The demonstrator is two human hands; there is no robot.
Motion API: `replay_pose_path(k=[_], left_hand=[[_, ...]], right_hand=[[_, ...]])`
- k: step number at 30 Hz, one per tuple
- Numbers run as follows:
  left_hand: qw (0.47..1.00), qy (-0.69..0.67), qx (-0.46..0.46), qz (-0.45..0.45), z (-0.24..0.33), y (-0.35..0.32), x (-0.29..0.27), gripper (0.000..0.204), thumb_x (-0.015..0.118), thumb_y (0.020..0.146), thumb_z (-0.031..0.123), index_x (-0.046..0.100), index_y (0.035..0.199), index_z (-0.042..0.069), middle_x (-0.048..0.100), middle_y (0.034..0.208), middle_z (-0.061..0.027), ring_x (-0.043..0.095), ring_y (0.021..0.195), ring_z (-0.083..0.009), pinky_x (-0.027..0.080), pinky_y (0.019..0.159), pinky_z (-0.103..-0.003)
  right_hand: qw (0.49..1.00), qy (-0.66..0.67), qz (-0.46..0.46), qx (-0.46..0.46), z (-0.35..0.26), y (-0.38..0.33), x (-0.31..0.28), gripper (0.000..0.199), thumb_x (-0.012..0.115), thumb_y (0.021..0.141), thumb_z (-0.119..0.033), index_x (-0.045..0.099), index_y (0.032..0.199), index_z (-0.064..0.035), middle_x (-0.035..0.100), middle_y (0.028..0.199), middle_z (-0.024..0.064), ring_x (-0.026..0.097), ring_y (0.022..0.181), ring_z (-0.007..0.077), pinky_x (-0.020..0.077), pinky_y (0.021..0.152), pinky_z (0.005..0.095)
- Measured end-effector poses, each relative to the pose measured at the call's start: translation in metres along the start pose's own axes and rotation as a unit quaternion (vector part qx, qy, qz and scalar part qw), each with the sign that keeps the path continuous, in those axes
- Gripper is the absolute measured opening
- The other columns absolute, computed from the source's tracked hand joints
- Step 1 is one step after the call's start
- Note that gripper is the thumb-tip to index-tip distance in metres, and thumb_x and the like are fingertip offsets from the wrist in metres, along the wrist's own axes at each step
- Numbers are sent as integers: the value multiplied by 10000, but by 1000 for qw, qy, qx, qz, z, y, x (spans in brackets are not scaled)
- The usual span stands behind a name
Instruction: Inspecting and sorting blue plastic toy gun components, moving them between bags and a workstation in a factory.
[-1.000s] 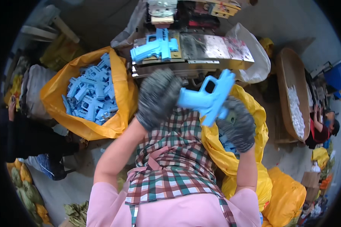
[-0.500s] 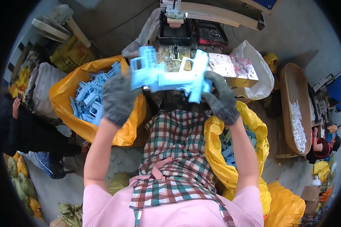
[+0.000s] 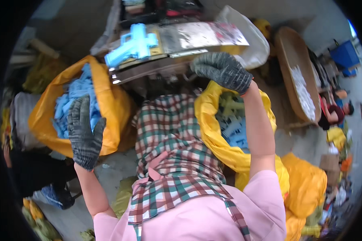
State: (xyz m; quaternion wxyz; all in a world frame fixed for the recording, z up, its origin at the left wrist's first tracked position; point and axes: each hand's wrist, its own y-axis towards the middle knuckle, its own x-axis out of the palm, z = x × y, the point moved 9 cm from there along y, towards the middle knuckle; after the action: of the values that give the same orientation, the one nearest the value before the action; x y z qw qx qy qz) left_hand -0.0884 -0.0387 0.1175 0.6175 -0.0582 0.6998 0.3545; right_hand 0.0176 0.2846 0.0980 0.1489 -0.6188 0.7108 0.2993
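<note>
A light-blue toy gun (image 3: 134, 46) lies on the fixture of the work table, apart from both hands. My left hand (image 3: 84, 136), in a dark grey knitted glove, is over the near right part of the left yellow bag (image 3: 110, 104). Its fingers stretch forward with the thumb apart, and it holds nothing. Several blue toy guns (image 3: 74, 100) fill that bag. My right hand (image 3: 223, 72), gloved alike, hovers by the table's near edge above the right yellow bag (image 3: 207, 120). Its fingers are bent together, and nothing shows in them. More blue pieces (image 3: 233, 130) lie inside that bag.
The work table (image 3: 189, 38) has a paint-stained top, with a machine's dark trays (image 3: 181, 8) behind it. A white sack (image 3: 253, 40) hangs at its right. Farther right stands a long basket (image 3: 287, 52) holding white pieces (image 3: 303, 94). People are at both sides.
The blue toy guns have left my hands, and one now lies on the fixture. My left hand has drawn back over the left bag; my right hand has moved slightly left. The view has shifted.
</note>
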Motion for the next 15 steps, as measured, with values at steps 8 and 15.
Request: replay_pose_path(k=[8, 15], left_hand=[[955, -201, 158, -148, 113, 2, 48, 395, 653, 805, 88, 565, 1185, 28, 587, 1131, -181, 543, 1066, -360, 432, 936, -422], [945, -202, 152, -208, 120, -33, 75, 354, 652, 801, 71, 591, 1144, 11, 605, 1096, -189, 547, 1044, -373, 429, 951, -429]], right_hand=[[883, -192, 101, 416, 194, -179, 15, 587, 467, 873, -458, 486, 1332, -92, 446, 1394, 138, 398, 1301, 264, 296, 1079, 357], [741, -442, 95, 497, 287, -218, 57, 628, 386, 885, -487, 375, 1409, -142, 344, 1467, 121, 321, 1351, 284, 230, 1110, 398]])
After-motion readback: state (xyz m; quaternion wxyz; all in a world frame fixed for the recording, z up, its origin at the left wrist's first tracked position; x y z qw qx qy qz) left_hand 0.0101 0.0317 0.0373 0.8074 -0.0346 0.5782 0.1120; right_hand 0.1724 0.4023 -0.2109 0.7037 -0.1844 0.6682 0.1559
